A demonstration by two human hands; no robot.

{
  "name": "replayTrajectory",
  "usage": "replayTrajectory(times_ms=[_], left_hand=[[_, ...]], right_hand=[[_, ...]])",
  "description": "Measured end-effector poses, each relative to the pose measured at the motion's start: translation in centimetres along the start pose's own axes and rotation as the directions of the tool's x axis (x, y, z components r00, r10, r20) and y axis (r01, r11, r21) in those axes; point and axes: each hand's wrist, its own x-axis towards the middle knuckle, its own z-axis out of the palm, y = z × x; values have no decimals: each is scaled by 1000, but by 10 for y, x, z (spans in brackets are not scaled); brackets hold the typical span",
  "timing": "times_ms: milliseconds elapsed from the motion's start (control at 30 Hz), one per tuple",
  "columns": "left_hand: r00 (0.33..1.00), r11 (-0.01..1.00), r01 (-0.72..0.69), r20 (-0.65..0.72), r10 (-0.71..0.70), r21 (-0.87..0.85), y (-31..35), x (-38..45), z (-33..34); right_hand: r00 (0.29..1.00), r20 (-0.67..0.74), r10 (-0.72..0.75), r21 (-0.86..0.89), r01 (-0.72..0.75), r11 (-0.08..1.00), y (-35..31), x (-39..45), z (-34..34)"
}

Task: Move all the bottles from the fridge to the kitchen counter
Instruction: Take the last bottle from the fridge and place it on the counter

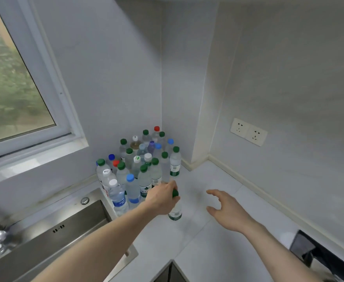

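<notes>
left hand (161,197) wraps neck of green-cap bottle (175,211) | right hand (226,210) spread, empty | probably full, heavyish, slick; mid-body feels safer

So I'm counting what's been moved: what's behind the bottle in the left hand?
Behind the held bottle stands a cluster of capped bottles in the counter corner. Those at the back are partly hidden, so no exact count.

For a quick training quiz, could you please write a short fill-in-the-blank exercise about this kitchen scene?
1. The left hand grips a bottle with a ____ cap.
2. The right hand holds ____.
3. The sink lies to the ____ of the bottle cluster.
4. On the wall to the right is a double ____.

Missing words: green; nothing; left; socket
</notes>
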Motion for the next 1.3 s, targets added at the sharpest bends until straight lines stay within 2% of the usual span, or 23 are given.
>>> replayTrajectory(times_ms=[300, 567, 767, 1033, 1300], left_hand=[[998, 999, -7, 64, 4, 44, -26, 46, 19], [994, 999, -6, 105, 10, -42, -49, 54, 12], [995, 995, 98, 16, -98, -4, -98, 38, -19], [975, 984, 176, -146, -169, 32, -140, 37, -66], [958, 974, 226, -190, -215, 36, -153, 49, -77]], right_hand=[[992, 128, 23, -52, -17, 998, -15, 87, 33], [984, 180, -9, -61, 21, 998, -26, 139, 77], [996, 65, -66, -164, 76, 984, -28, 155, 86], [993, -114, 35, -127, -49, 991, -18, 218, 32], [978, -199, 62, -158, -94, 983, -22, 300, -2]])
